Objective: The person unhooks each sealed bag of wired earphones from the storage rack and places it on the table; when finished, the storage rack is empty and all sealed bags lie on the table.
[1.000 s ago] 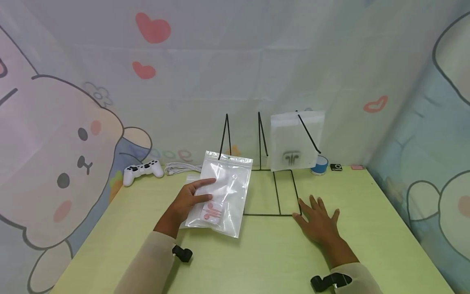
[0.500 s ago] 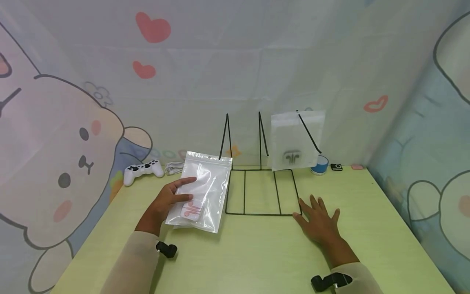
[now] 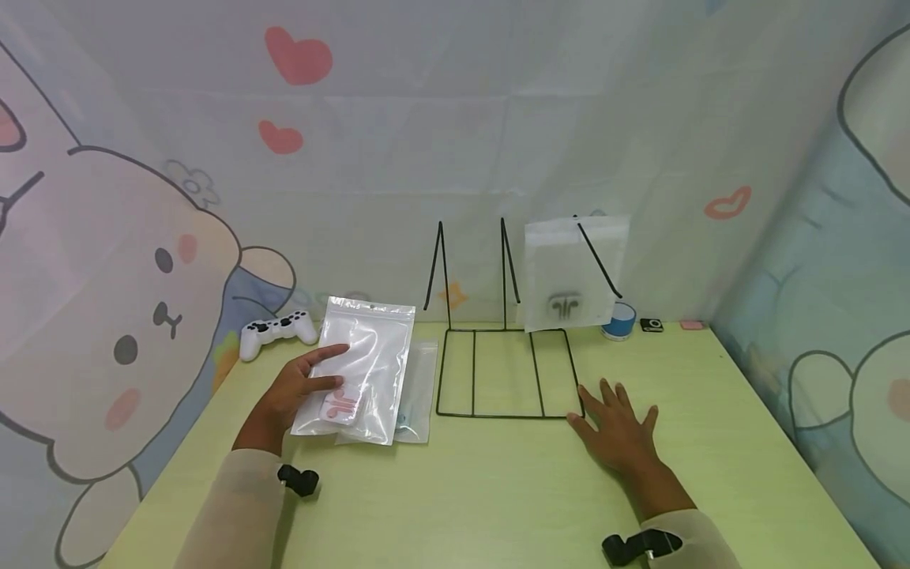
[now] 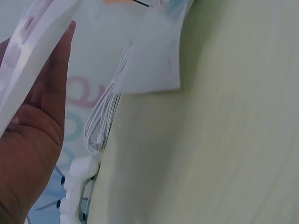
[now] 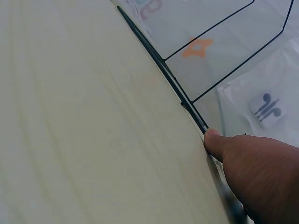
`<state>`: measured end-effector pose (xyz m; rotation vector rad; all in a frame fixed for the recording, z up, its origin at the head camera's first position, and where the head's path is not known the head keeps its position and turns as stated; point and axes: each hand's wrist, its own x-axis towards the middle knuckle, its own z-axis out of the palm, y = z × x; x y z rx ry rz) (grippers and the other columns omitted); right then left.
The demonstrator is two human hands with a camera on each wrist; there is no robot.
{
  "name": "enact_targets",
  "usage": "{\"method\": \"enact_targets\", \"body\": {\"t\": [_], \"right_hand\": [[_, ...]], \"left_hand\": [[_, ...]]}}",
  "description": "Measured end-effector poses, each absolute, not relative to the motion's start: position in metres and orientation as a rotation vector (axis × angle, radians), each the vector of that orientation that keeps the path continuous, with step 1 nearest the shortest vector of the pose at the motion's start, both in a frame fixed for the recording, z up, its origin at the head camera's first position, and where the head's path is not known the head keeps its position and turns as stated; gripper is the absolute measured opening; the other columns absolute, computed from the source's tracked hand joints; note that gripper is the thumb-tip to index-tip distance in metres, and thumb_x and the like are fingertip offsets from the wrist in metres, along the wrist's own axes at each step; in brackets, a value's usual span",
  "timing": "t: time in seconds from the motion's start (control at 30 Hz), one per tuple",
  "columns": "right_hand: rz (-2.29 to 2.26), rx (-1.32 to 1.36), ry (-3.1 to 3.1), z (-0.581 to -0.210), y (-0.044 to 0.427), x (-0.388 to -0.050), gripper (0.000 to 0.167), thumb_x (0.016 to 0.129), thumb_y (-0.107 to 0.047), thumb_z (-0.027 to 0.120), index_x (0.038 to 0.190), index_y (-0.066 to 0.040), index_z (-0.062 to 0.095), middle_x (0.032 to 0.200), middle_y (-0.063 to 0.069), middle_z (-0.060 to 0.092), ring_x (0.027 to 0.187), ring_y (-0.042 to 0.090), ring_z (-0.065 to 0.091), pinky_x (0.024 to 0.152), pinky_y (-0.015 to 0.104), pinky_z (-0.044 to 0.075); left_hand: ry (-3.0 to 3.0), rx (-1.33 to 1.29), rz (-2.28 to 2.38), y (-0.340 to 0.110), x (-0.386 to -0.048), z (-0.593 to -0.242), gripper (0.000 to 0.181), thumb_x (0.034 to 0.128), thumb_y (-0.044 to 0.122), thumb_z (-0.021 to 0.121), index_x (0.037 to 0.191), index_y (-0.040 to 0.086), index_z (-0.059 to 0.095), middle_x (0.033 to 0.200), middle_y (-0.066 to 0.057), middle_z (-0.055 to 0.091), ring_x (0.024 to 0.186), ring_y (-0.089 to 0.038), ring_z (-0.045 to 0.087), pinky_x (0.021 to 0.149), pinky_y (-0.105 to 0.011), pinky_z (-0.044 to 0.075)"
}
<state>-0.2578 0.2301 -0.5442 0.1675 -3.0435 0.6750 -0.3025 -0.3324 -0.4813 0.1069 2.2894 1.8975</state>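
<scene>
My left hand [image 3: 287, 391] grips the left side of a clear zip-lock bag [image 3: 377, 356], whose lower part holds a white square with pink earphones on it [image 3: 343, 405]. Tilted above the table, this bag partly covers a second zip-lock bag [image 3: 421, 387] lying beneath it. A black wire display rack [image 3: 490, 416] stands at the middle, with upright prongs at its back. Its right prong carries another bag [image 3: 569, 253] with dark earphones showing. Fingers spread, my right hand [image 3: 618, 431] touches the rack's front right corner; the right wrist view has the thumb [image 5: 214, 140] against the wire.
Left at the back lies a white game controller [image 3: 277, 332], with a coiled white cable [image 4: 105, 112] beside it in the left wrist view. A blue round container [image 3: 618, 322], a small black device [image 3: 651, 325] and a pink item [image 3: 691, 325] sit back right.
My left hand has carried the bag leftward, away from the left prong of the rack. The second bag beneath now shows on the right. My right hand stays at the rack corner.
</scene>
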Motion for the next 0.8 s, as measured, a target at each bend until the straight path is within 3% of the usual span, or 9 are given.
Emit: {"method": "enact_targets", "body": {"t": [0.1, 0.23, 0.33, 0.4, 0.6, 0.67, 0.73, 0.8], "right_hand": [[0.68, 0.169, -3.044, -0.544, 0.229, -0.257, 0.074, 0.111, -0.064, 0.047, 0.171, -0.021, 0.039, 0.181, 0.026, 0.02, 0.167, 0.056, 0.01, 0.116, 0.095, -0.009], [0.682, 0.171, -3.041, -0.542, 0.229, -0.256, 0.074, 0.111, -0.063, 0.048, 0.171, -0.02, 0.039, 0.18, 0.027, 0.021, 0.167, 0.056, 0.011, 0.116, 0.095, -0.008], [0.677, 0.17, -3.044, -0.541, 0.229, -0.257, 0.074, 0.112, -0.063, 0.048, 0.171, -0.02, 0.04, 0.18, 0.027, 0.021, 0.167, 0.057, 0.011, 0.116, 0.095, -0.008], [0.676, 0.171, -3.046, -0.542, 0.229, -0.257, 0.074, 0.112, -0.063, 0.048, 0.171, -0.02, 0.04, 0.18, 0.027, 0.021, 0.167, 0.057, 0.011, 0.115, 0.095, -0.008], [0.674, 0.175, -3.042, -0.544, 0.23, -0.258, 0.075, 0.111, -0.064, 0.047, 0.171, -0.02, 0.04, 0.18, 0.027, 0.02, 0.167, 0.057, 0.012, 0.115, 0.096, -0.008], [0.672, 0.178, -3.038, -0.544, 0.23, -0.258, 0.075, 0.111, -0.065, 0.046, 0.171, -0.02, 0.04, 0.18, 0.027, 0.021, 0.167, 0.057, 0.012, 0.115, 0.096, -0.007], [0.671, 0.178, -3.037, -0.544, 0.23, -0.258, 0.075, 0.111, -0.065, 0.046, 0.171, -0.021, 0.04, 0.18, 0.027, 0.021, 0.167, 0.057, 0.012, 0.115, 0.096, -0.007], [0.671, 0.179, -3.038, -0.545, 0.23, -0.258, 0.075, 0.111, -0.065, 0.046, 0.171, -0.021, 0.04, 0.18, 0.027, 0.02, 0.167, 0.057, 0.012, 0.115, 0.096, -0.008]], "left_hand": [[2.304, 0.082, 1.888, -0.341, -0.301, -0.482, 0.073, 0.0971, 0.011, 0.083, 0.164, 0.019, 0.053, 0.163, -0.017, 0.041, 0.099, -0.008, 0.073, 0.083, -0.024, 0.065], [2.351, 0.044, 1.855, -0.354, -0.299, -0.482, 0.075, 0.0974, 0.015, 0.083, 0.165, 0.019, 0.051, 0.171, -0.018, 0.035, 0.113, -0.01, 0.067, 0.085, -0.021, 0.063], [2.394, 0.013, 1.809, -0.365, -0.297, -0.483, 0.076, 0.0975, 0.019, 0.084, 0.166, 0.02, 0.05, 0.181, -0.018, 0.019, 0.12, -0.013, 0.061, 0.086, -0.019, 0.062], [2.413, -0.004, 1.787, -0.372, -0.297, -0.484, 0.076, 0.097, 0.021, 0.084, 0.165, 0.021, 0.05, 0.182, -0.017, 0.018, 0.122, -0.014, 0.059, 0.086, -0.019, 0.062], [2.464, -0.028, 1.713, -0.39, -0.296, -0.487, 0.08, 0.0944, 0.025, 0.087, 0.165, 0.02, 0.05, 0.184, -0.013, 0.017, 0.156, -0.03, 0.032, 0.095, -0.012, 0.051], [2.483, -0.033, 1.685, -0.396, -0.297, -0.488, 0.08, 0.0941, 0.027, 0.087, 0.165, 0.022, 0.051, 0.184, -0.011, 0.019, 0.163, -0.033, 0.024, 0.111, -0.02, 0.046], [2.506, -0.018, 1.649, -0.403, -0.297, -0.488, 0.079, 0.0946, 0.027, 0.086, 0.165, 0.021, 0.051, 0.184, -0.011, 0.021, 0.168, -0.036, 0.018, 0.127, -0.037, 0.037], [2.521, -0.013, 1.626, -0.41, -0.297, -0.49, 0.078, 0.094, 0.028, 0.086, 0.164, 0.021, 0.052, 0.184, -0.011, 0.021, 0.171, -0.038, 0.01, 0.134, -0.054, 0.025]]}}
